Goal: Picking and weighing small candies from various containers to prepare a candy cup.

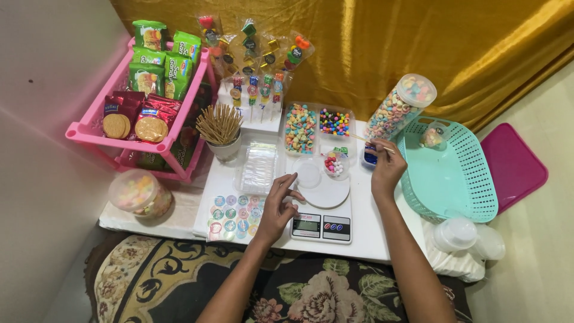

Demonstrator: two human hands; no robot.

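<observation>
My right hand [387, 168] pinches a thin wooden skewer [363, 139] that points left and up, above a small container with blue contents [370, 158]. My left hand [277, 207] rests with its fingers apart at the left edge of the round white plate [327, 194] of a digital kitchen scale [323, 226]; it holds nothing. On the far side of the plate lies a clear round lid [309, 172], with a small clear cup of mixed candies [336, 165] beside it.
Behind stand trays of coloured candies [301, 128], a leaning candy jar [397, 107], a cup of skewers [221, 128], clear bags [258, 161] and a lollipop stand [251, 96]. A pink snack rack [89, 128] is left, a teal basket [478, 179] right, a sticker sheet [233, 216] near.
</observation>
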